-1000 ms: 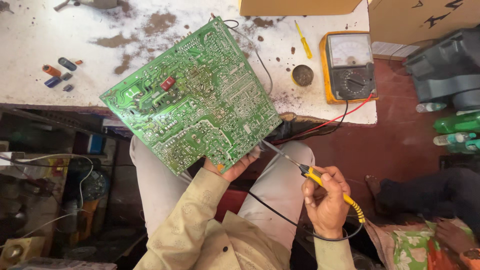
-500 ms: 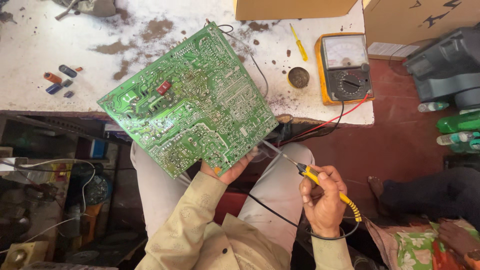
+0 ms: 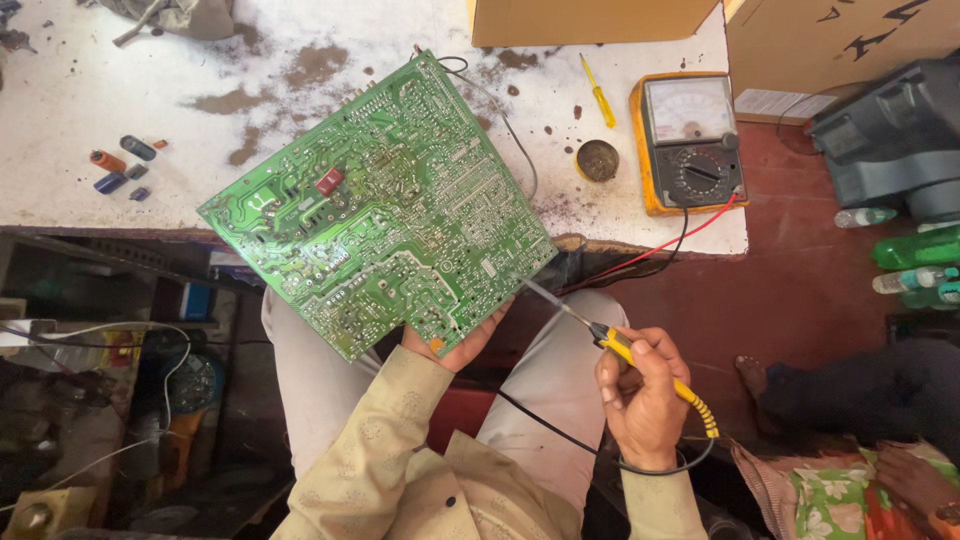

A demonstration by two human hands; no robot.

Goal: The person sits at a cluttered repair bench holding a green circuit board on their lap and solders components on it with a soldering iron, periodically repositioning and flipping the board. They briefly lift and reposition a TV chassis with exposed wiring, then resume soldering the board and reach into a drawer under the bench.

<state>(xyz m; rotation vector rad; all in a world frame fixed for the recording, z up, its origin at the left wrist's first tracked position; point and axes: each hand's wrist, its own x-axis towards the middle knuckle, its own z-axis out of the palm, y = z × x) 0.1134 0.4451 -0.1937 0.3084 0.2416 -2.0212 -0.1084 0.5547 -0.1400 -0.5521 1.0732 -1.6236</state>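
My left hand point(image 3: 455, 345) grips the green circuit board point(image 3: 385, 205) from beneath, solder side tilted up for reading — right hand point(image 3: 640, 395) pinches the soldering iron point(image 3: 615, 345), tip just off its edge.

White worktop point(image 3: 120, 90), stained w/ brown patches, far side. Dark red floor point(image 3: 800, 290) on right. Cluttered dim shelf point(image 3: 90, 400) below left. Daylight, even.

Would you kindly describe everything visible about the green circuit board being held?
The green circuit board is large, rectangular and flat, solder side up, covered in pale traces with one small red component. It sits tilted, its upper part over the white bench, its lower edge held from beneath in the left hand. A thin dark wire leaves its top corner.
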